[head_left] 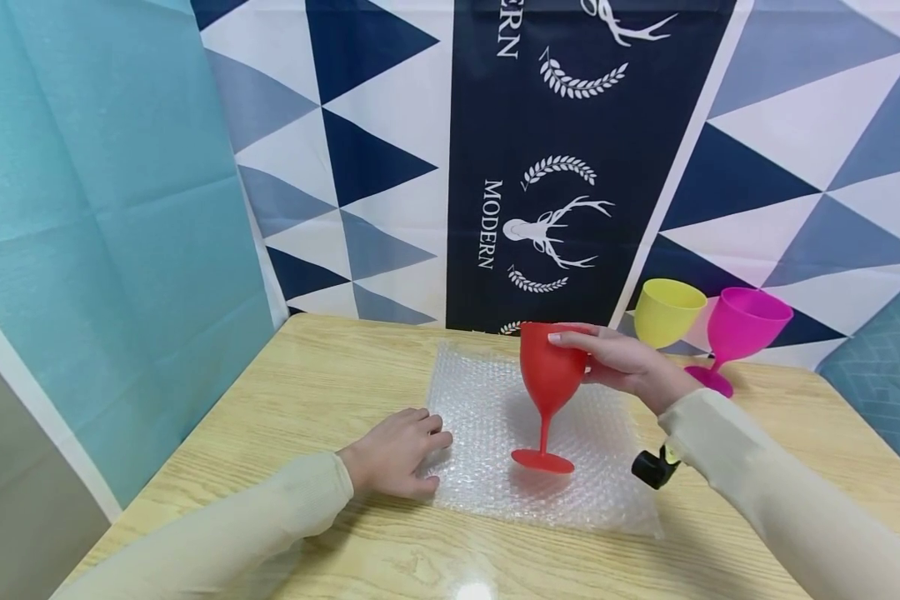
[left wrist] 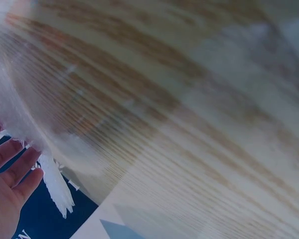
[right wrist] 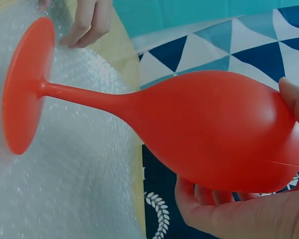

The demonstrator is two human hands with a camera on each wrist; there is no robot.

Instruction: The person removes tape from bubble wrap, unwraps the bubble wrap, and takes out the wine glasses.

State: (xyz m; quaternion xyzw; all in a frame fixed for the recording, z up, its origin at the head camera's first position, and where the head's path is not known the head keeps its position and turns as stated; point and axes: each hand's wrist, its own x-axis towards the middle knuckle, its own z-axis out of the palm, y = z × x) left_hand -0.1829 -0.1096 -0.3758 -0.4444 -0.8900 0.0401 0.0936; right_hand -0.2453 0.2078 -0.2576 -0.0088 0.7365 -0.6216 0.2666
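My right hand (head_left: 621,357) grips a red plastic goblet (head_left: 551,367) by the upper part of its bowl, thumb on the near side and fingers behind. The goblet is upright, its round foot above a sheet of bubble wrap (head_left: 480,433) spread on the table; in the right wrist view the foot (right wrist: 27,89) shows apart from the sheet. At the sheet's left edge my left hand (head_left: 401,454) rests with loosely bent fingers touching the wrap. The left wrist view shows those fingers (left wrist: 15,162) beside the blurred plastic edge.
Behind my right forearm, at the table's back right, stand a magenta goblet (head_left: 746,321) and a yellow goblet (head_left: 667,312), the yellow one partly hidden. A black wrist camera (head_left: 654,468) hangs under the right sleeve. A patterned cloth (head_left: 390,167) hangs behind the wooden table (head_left: 330,358).
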